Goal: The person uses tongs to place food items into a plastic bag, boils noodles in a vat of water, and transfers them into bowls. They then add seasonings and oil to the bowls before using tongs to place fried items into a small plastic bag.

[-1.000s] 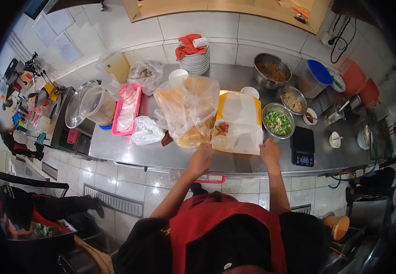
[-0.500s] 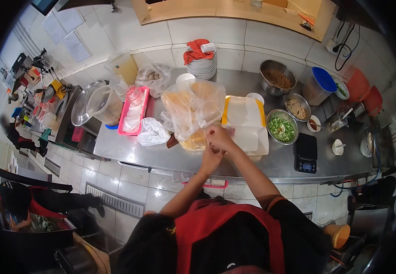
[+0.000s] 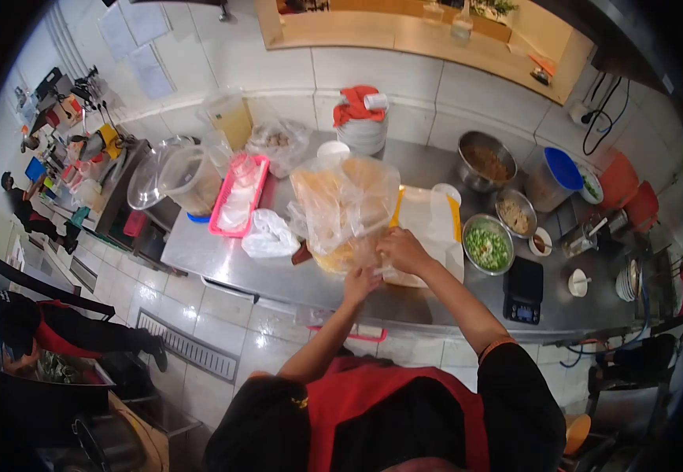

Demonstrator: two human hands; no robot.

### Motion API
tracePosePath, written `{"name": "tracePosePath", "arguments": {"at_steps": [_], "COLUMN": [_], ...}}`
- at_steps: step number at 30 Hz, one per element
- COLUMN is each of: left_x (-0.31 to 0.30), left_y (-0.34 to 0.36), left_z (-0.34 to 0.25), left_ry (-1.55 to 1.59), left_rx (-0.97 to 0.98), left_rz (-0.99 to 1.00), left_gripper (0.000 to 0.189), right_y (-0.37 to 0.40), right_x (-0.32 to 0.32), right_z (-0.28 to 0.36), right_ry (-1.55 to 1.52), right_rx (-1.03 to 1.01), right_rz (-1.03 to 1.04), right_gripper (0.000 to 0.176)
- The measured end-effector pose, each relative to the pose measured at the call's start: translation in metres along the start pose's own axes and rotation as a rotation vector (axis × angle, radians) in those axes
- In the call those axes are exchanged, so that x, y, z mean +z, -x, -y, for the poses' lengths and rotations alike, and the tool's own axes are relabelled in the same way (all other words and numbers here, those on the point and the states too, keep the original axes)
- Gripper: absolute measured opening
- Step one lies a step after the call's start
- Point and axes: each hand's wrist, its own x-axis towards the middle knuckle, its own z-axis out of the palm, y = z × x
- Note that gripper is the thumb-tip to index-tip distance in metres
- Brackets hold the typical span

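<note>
In front of me on the steel counter lies a large clear plastic bag (image 3: 341, 197) with yellowish food in it. My left hand (image 3: 361, 283) is at the bag's lower right edge, fingers near the plastic. My right hand (image 3: 404, 252) is just above and to the right, its fingers bent at the bag's edge, over the near part of an open white and yellow box (image 3: 428, 216). What either hand pinches, if anything, is too small to tell. A knotted white bag (image 3: 269, 234) sits left of the clear bag.
A pink tray (image 3: 239, 197) and plastic containers stand at the left. Stacked plates (image 3: 359, 130) with a red cloth are at the back. Metal bowls, one with chopped greens (image 3: 489, 245), and a black scale (image 3: 524, 289) are at the right. A co-worker (image 3: 66, 330) is at the lower left.
My hands have moved apart from each other, the right one up and to the right. The view has shifted a little.
</note>
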Motion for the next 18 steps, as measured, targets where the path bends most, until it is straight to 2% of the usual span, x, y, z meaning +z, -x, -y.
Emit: {"name": "tracePosePath", "arguments": {"at_steps": [2,7,10,13,16,18], "left_x": [-0.003,-0.013,0.003,0.022,0.031,0.022], "left_y": [0.0,0.004,0.042,0.047,0.017,-0.007], "left_z": [0.002,0.002,-0.038,-0.058,-0.04,-0.013], "left_ry": [0.031,0.021,-0.616,-0.807,-0.844,-0.827], "left_rx": [0.004,-0.027,0.615,0.946,0.823,0.737], "left_rz": [0.012,0.044,-0.238,-0.112,0.054,0.087], "left_gripper": [0.021,0.018,0.016,0.02,0.023,0.024], "right_y": [-0.01,-0.023,-0.027,-0.03,-0.031,-0.035], "right_x": [-0.01,-0.005,-0.008,0.0,0.003,-0.001], "right_z": [0.006,-0.014,-0.016,-0.021,-0.021,-0.021], "right_ry": [0.042,0.2,0.185,0.219,0.251,0.292], "right_rx": [0.041,-0.078,-0.098,-0.144,-0.187,-0.163], "right_rz": [0.034,0.31,0.369,0.397,0.444,0.521], "right_gripper": [0.011,0.011,0.012,0.014,0.016,0.018]}}
